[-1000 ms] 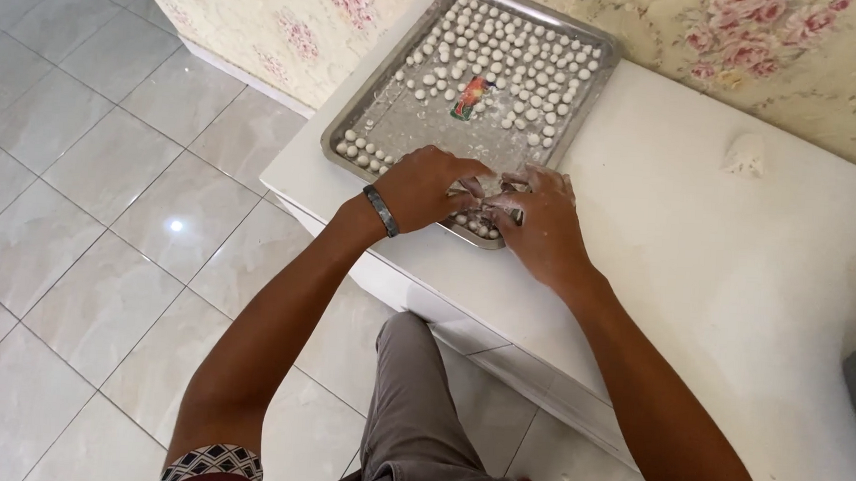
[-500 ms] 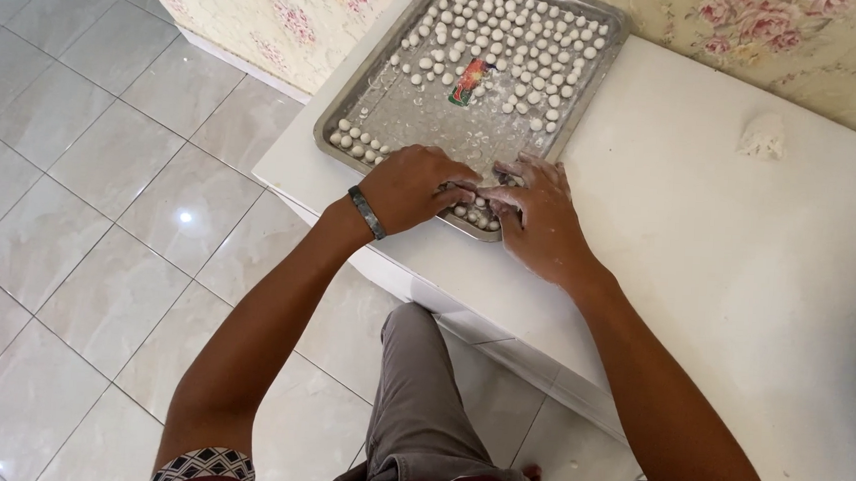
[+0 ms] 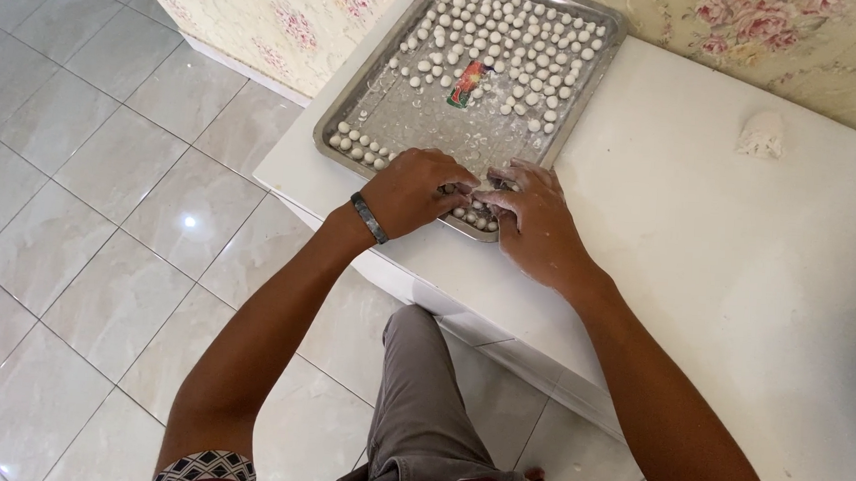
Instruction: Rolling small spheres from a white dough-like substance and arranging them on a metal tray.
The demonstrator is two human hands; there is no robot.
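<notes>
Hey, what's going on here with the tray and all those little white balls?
A person works at a metal tray on a white counter. The left hand and right hand meet at the tray's near edge, fingertips among small white dough balls. A small red packet lies mid-tray. A white dough lump sits apart on the counter.

The person's arms are bare from the elbow down to the hands. On the wrist of the left hand point(image 3: 416, 191) there is a thin dark band, like a bracelet or a strap. The right hand point(image 3: 536, 222) wears nothing, but a white powder is dusted over its back and fingers. At about seven o'clock from the hands, the edge of a short sleeve shows a small black-and-white diamond pattern. The trousers are grey-brown, and a dark red piece of clothing is seen above them.
</notes>
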